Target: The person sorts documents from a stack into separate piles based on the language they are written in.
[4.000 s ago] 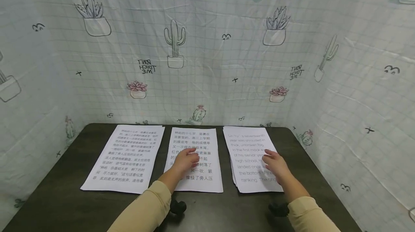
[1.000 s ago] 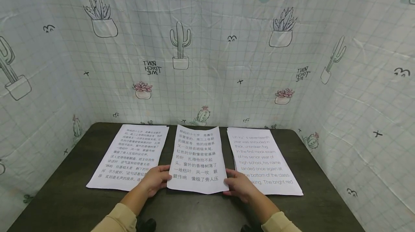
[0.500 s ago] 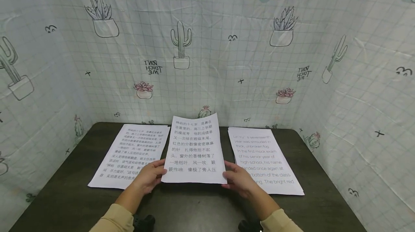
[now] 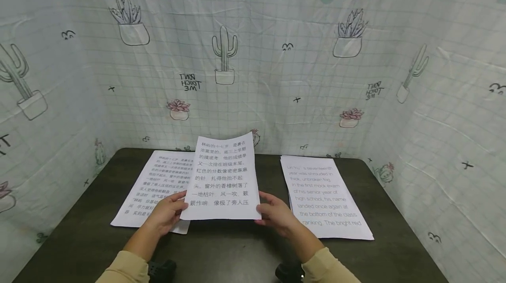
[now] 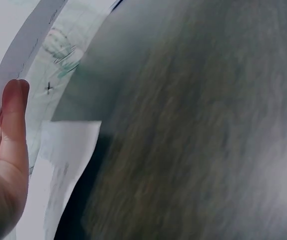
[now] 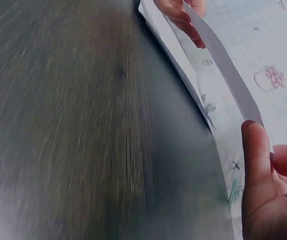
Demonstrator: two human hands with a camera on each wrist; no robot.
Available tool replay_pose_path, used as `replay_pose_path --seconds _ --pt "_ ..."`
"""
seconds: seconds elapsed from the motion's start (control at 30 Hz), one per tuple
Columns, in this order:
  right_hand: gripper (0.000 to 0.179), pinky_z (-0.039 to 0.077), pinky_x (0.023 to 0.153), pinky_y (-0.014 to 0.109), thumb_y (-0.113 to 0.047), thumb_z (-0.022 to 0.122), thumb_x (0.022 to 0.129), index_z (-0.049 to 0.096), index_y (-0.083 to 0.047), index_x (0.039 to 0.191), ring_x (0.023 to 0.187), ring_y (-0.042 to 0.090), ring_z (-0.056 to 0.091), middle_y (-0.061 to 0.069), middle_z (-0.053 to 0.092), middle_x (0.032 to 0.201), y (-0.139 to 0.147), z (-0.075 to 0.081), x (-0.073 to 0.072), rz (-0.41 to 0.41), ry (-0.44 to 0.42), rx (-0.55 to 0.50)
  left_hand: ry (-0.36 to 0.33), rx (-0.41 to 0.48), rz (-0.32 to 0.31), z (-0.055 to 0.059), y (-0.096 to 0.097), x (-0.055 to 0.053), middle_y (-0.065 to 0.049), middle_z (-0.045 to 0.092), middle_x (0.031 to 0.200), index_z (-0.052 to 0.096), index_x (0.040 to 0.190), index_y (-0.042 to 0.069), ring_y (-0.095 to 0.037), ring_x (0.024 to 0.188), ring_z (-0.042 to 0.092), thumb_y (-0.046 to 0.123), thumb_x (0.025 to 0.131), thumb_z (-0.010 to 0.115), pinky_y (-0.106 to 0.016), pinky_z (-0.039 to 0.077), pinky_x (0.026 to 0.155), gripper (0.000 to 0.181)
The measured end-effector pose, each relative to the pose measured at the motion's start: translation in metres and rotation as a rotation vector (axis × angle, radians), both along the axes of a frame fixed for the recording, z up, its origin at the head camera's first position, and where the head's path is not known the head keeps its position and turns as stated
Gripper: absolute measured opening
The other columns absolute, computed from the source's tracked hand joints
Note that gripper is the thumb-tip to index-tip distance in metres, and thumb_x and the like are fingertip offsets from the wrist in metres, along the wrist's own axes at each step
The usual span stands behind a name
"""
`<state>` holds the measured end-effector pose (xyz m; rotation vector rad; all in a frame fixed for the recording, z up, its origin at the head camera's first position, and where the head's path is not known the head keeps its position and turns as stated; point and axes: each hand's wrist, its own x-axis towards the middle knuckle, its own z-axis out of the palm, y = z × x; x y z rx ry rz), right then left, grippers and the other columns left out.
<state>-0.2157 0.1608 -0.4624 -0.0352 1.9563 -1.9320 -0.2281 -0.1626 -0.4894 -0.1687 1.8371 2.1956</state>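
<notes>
A sheet of paper (image 4: 222, 173) printed with Chinese text is raised above the table, its far edge slightly curved. My left hand (image 4: 166, 213) pinches its left edge near the lower corner, and my right hand (image 4: 277, 215) pinches the right edge at a similar height. The raised sheet overlaps the right side of the left paper stack (image 4: 148, 190), which also carries Chinese text. In the right wrist view, the sheet (image 6: 228, 70) appears almost edge-on between both hands. In the left wrist view, its underside (image 5: 21, 50) shows above my fingers.
A stack of papers with English text (image 4: 322, 197) lies slightly uneven on the right side of the dark table (image 4: 229, 252). Behind and on both sides hangs a pale grid-patterned cloth (image 4: 261, 67) with cactus drawings.
Both hands, earlier open over the middle and right papers, have gripped the middle sheet by its sides. They have lifted it and carried it left, over the left stack's edge.
</notes>
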Motion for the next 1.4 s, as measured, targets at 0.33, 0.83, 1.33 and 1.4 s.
replay_pose_path --seconds 0.33,0.83,1.33,1.4 --pt "0.060 0.057 0.069 0.027 -0.002 0.050 0.092 0.031 0.003 0.149 0.085 0.016 0.066 0.014 0.070 0.109 -0.034 0.001 -0.006 0.022 0.015 -0.013 -0.012 -0.052 0.022 0.003 -0.034 0.004 0.012 0.069 0.099 0.024 0.150 -0.010 0.001 0.087 0.066 -0.002 0.096 0.047 -0.020 0.055 0.074 0.060" --pt "0.057 0.059 0.065 0.030 0.001 0.054 0.089 0.042 -0.001 0.145 0.083 0.020 0.067 0.017 0.069 0.109 -0.094 -0.001 -0.015 0.008 -0.016 0.038 -0.047 -0.147 0.114 0.006 -0.084 0.007 0.017 0.066 0.094 0.023 0.153 -0.004 0.000 0.084 0.064 0.004 0.099 0.047 -0.022 0.055 0.072 0.059" --pt "0.059 0.061 0.063 0.034 0.007 0.053 0.085 0.045 -0.001 0.142 0.078 0.019 0.066 0.015 0.068 0.098 -0.141 -0.009 -0.017 -0.003 -0.045 0.018 -0.094 -0.283 0.188 0.003 -0.120 0.007 -0.019 0.053 0.138 0.025 0.153 -0.001 0.004 0.083 0.059 0.012 0.101 0.049 -0.020 0.054 0.074 0.059" --pt "0.059 0.061 0.063 0.034 0.007 0.052 0.084 0.045 -0.001 0.142 0.076 0.018 0.065 0.014 0.068 0.096 -0.145 -0.011 -0.017 -0.004 -0.049 0.022 -0.089 -0.286 0.187 0.002 -0.124 0.006 -0.019 0.053 0.137 0.024 0.153 -0.002 0.005 0.082 0.059 0.011 0.101 0.048 -0.020 0.054 0.073 0.059"
